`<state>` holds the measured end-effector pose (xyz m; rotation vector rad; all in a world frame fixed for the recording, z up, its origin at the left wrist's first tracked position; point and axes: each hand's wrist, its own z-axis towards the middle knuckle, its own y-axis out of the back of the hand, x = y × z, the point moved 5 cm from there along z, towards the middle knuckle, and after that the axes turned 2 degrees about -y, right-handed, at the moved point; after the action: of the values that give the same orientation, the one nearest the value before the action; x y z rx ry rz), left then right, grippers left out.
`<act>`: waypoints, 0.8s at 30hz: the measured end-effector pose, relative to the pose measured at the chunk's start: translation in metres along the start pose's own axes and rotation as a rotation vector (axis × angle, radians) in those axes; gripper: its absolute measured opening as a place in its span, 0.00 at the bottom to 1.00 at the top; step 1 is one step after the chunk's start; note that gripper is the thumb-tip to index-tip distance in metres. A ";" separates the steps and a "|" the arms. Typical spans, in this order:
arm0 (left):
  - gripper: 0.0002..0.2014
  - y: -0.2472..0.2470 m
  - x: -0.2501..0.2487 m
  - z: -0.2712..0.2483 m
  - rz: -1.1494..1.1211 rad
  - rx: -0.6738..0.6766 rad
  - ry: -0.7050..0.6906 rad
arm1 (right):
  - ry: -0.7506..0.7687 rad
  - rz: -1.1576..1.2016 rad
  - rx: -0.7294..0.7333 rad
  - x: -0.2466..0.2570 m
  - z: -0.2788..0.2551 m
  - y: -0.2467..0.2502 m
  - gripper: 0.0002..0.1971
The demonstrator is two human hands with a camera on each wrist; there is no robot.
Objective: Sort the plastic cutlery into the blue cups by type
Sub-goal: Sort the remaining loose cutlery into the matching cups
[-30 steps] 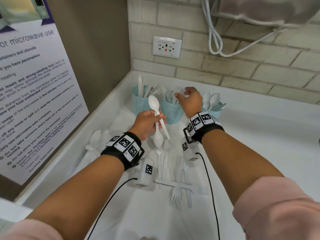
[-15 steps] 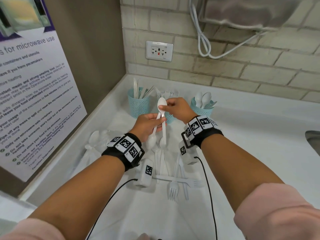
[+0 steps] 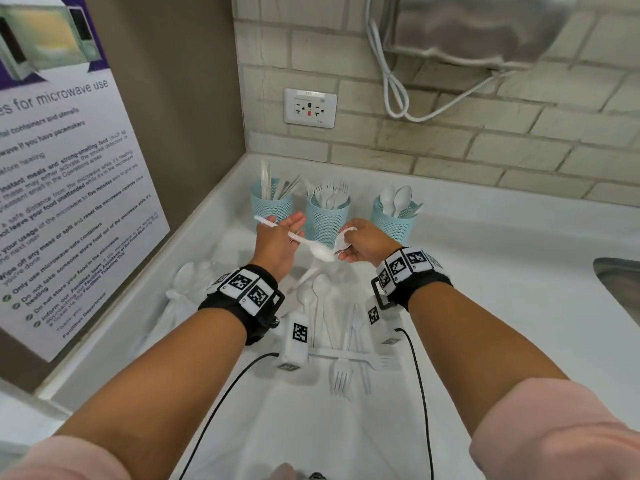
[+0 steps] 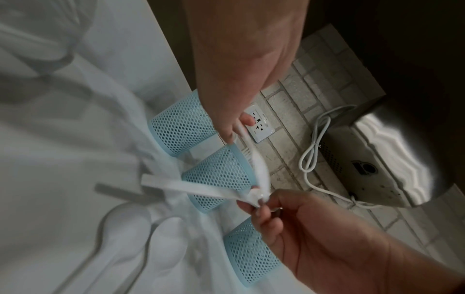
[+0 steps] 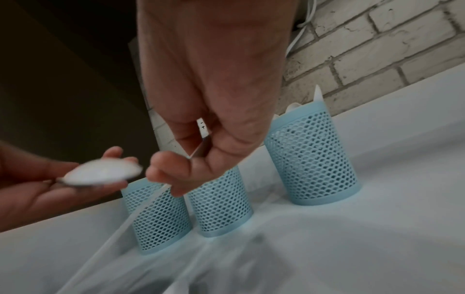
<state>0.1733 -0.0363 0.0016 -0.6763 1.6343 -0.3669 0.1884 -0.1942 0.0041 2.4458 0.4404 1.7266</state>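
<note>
Three blue mesh cups stand at the back of the counter: the left cup (image 3: 272,204) holds knives, the middle cup (image 3: 327,220) forks, the right cup (image 3: 394,220) spoons. In front of the middle cup my left hand (image 3: 278,235) pinches the handle of a white spoon (image 3: 320,252), which lies level with its bowl to the right. My right hand (image 3: 351,245) pinches a second spoon (image 4: 201,189) near its bowl, the handle pointing down and to the left. The two bowls almost touch. Loose spoons (image 3: 318,296) and forks (image 3: 341,375) lie on the white counter below my wrists.
A crumpled clear plastic bag (image 3: 187,289) lies by the left wall under a poster (image 3: 69,168). A metal sink (image 3: 620,289) cuts into the counter at the right edge. On the brick wall are an outlet (image 3: 310,107) and a looped white cable (image 3: 391,91).
My right hand came back from the middle cup and took one of the two spoons from my left hand. The spoons, upright together half a second ago, are now apart and lower.
</note>
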 end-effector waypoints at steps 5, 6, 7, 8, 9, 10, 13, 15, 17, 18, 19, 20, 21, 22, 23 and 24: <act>0.21 0.001 0.007 -0.003 0.156 -0.001 -0.051 | -0.094 0.325 0.076 -0.009 -0.002 -0.008 0.13; 0.15 0.003 0.009 -0.002 0.227 -0.016 -0.078 | -0.096 0.411 0.077 -0.010 -0.002 -0.007 0.12; 0.09 0.005 0.009 -0.001 0.292 -0.027 -0.111 | -0.102 0.480 0.065 -0.010 -0.002 -0.006 0.11; 0.06 0.006 0.008 -0.001 0.345 -0.031 -0.149 | -0.114 0.525 0.048 -0.010 -0.002 -0.005 0.09; 0.04 0.007 0.007 -0.001 0.389 -0.030 -0.193 | -0.135 0.544 0.031 -0.012 -0.002 -0.003 0.08; 0.05 0.008 0.005 -0.001 0.427 -0.032 -0.241 | -0.158 0.547 0.016 -0.014 -0.001 -0.001 0.06; 0.09 0.010 0.001 -0.002 0.453 -0.047 -0.340 | -0.188 0.539 -0.027 -0.017 0.002 0.003 0.04; 0.09 0.009 0.000 -0.006 0.393 -0.009 -0.359 | -0.214 0.507 -0.033 -0.019 0.002 0.005 0.08; 0.09 0.007 0.001 -0.007 0.353 0.020 -0.372 | -0.282 0.467 -0.040 -0.020 -0.002 0.006 0.10; 0.09 0.006 0.000 -0.007 0.351 0.030 -0.381 | -0.298 0.450 -0.052 -0.019 -0.004 0.007 0.11; 0.09 0.006 -0.001 -0.006 0.357 0.041 -0.388 | -0.286 0.439 -0.061 -0.018 -0.004 0.008 0.11; 0.09 0.006 -0.001 -0.005 0.372 0.059 -0.391 | -0.252 0.444 -0.065 -0.015 -0.003 0.008 0.11; 0.09 0.006 -0.001 -0.005 0.400 0.081 -0.390 | -0.218 0.453 -0.063 -0.012 -0.003 0.008 0.11; 0.09 0.005 -0.001 -0.005 0.437 0.109 -0.388 | -0.197 0.469 -0.069 -0.011 -0.002 0.008 0.14; 0.09 0.004 -0.001 -0.005 0.479 0.139 -0.385 | -0.183 0.490 -0.079 -0.011 -0.001 0.009 0.16; 0.09 0.003 0.000 -0.005 0.525 0.169 -0.383 | -0.152 0.510 -0.090 -0.012 0.002 0.011 0.19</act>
<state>0.1674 -0.0347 0.0010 -0.1580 1.3318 0.0115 0.1885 -0.2076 -0.0045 2.7572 -0.3000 1.6444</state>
